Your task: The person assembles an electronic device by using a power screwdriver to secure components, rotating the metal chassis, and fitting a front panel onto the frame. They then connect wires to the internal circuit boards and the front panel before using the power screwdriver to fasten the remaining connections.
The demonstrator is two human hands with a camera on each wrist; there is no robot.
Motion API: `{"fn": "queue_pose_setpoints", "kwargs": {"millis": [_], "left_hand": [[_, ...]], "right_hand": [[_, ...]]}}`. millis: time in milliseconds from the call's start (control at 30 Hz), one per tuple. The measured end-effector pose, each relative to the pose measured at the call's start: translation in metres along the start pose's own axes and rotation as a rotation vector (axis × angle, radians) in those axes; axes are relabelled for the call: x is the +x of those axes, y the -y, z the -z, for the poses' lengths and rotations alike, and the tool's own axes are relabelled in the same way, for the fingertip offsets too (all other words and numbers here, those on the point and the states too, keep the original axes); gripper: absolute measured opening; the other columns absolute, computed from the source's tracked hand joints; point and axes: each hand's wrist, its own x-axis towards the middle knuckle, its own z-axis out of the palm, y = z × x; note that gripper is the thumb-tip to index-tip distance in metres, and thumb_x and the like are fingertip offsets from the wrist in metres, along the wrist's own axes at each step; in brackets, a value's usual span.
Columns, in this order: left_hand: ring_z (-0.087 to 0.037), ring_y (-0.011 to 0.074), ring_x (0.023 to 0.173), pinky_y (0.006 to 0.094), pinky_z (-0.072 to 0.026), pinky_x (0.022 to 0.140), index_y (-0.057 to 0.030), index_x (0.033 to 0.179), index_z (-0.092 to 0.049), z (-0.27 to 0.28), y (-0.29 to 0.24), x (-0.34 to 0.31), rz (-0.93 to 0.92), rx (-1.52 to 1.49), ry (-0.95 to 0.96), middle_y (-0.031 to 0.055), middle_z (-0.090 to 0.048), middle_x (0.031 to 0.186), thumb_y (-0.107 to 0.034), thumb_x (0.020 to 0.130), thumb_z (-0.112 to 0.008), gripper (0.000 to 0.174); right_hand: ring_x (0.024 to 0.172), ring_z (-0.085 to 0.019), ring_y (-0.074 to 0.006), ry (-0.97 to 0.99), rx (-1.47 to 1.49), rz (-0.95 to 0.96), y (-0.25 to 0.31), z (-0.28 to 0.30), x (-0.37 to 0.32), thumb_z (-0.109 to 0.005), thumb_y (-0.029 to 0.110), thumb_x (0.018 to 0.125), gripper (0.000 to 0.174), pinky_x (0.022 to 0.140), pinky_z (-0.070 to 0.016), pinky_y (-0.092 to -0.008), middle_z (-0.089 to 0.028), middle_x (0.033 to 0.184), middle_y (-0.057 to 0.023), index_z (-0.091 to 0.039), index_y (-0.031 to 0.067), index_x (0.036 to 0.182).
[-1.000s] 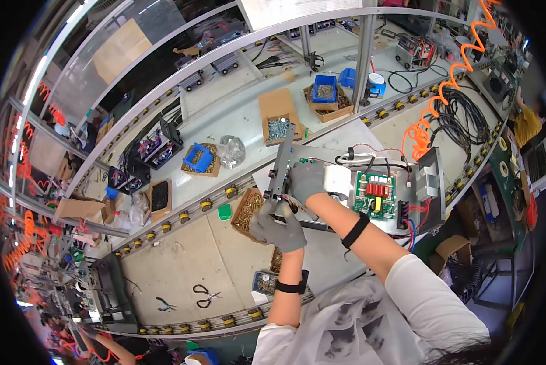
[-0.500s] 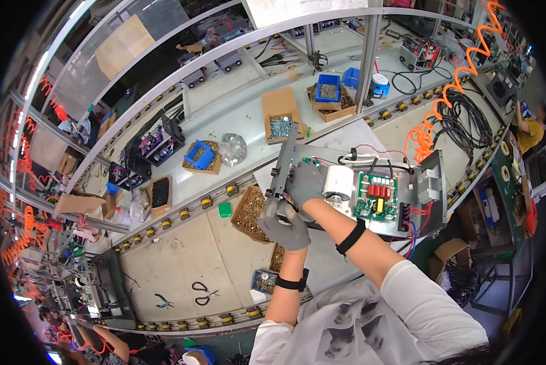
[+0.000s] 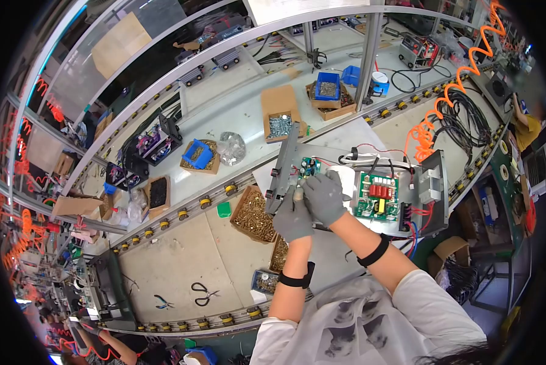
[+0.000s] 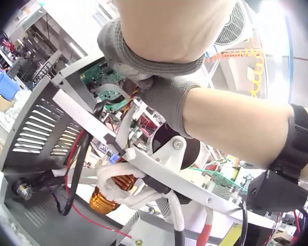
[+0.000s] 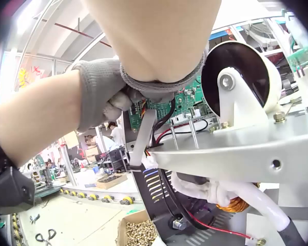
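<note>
Our twisted coloured wires (image 4: 129,105) run by the green board (image 5: 185,102) at the dark panel (image 3: 283,167). Our gloved left hand (image 3: 294,217) and right hand (image 3: 325,198) meet there, fingers bent; the tips are hidden, so we cannot tell what either grasps. Beside us stand a white cylinder (image 3: 344,176) and, farther left, a carton of brass parts (image 3: 253,216).

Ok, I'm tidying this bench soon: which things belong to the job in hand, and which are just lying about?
Likely part of the job:
slotted panel, near the left hand and right hand
white cylinder
green circuit board with red blocks

Seemingly just lying about:
black-handled cutters
small pliers
small green item
clear plastic bag
</note>
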Motion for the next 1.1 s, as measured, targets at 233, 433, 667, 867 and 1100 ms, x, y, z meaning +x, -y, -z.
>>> {"fn": "queue_pose_setpoints", "kwargs": {"millis": [233, 433, 667, 867, 1100], "left_hand": [[-0.065, 0.031, 0.075, 0.0382, -0.0499, 0.065, -0.0141, 0.105, -0.065, -0.001, -0.003, 0.005, 0.03, 0.223, 0.084, 0.0131, -0.067, 0.083, -0.042, 0.088, -0.049, 0.036], [-0.064, 0.0331, 0.076, 0.0411, -0.0502, 0.066, -0.0154, 0.101, -0.065, 0.009, -0.005, -0.002, 0.008, 0.119, 0.099, 0.0125, -0.067, 0.085, -0.04, 0.091, -0.044, 0.035], [-0.063, 0.0354, 0.074, 0.0442, -0.048, 0.066, -0.0103, 0.096, -0.063, -0.003, -0.003, -0.008, -0.037, 0.242, 0.003, 0.016, -0.065, 0.08, -0.038, 0.091, -0.043, 0.034], [-0.063, 0.0341, 0.071, 0.043, -0.0478, 0.063, -0.0116, 0.096, -0.065, 0.002, -0.004, -0.006, 0.012, 0.187, -0.052, 0.0157, -0.065, 0.079, -0.036, 0.092, -0.043, 0.033], [-0.062, 0.0318, 0.076, 0.0396, -0.0482, 0.072, -0.0039, 0.107, -0.062, 0.007, 0.016, -0.02, -0.356, 0.018, -0.319, 0.0143, -0.066, 0.087, -0.033, 0.09, -0.052, 0.036]], "right_hand": [[0.073, -0.054, -0.0167, 0.036, 0.048, 0.1, -0.009, 0.004, -0.007, -0.062, 0.016, 0.066, 0.014, 0.07, -0.04, -0.035, -0.054, 0.072, 0.0005, -0.063, 0.0129, 0.079], [0.069, -0.055, -0.0161, -0.005, 0.136, 0.131, -0.019, 0.0, -0.006, -0.064, 0.016, 0.065, 0.01, 0.068, -0.0402, -0.0346, -0.053, 0.068, 0.0015, -0.062, 0.0153, 0.075], [0.072, -0.057, -0.0144, 0.016, 0.13, 0.087, -0.009, 0.005, 0.001, -0.066, 0.02, 0.066, 0.017, 0.068, -0.0407, -0.0344, -0.057, 0.07, 0.0045, -0.067, 0.0221, 0.083], [0.074, -0.06, -0.019, 0.206, 0.25, -0.038, -0.008, 0.004, 0.0, -0.063, 0.02, 0.069, 0.015, 0.068, -0.0418, -0.0339, -0.063, 0.075, 0.0012, -0.067, 0.0189, 0.083], [0.077, -0.064, -0.0236, 0.551, 0.203, -0.466, 0.002, 0.001, 0.041, -0.058, 0.023, 0.072, 0.016, 0.075, -0.0443, -0.0369, -0.067, 0.078, -0.007, -0.069, 0.0137, 0.078]]}}
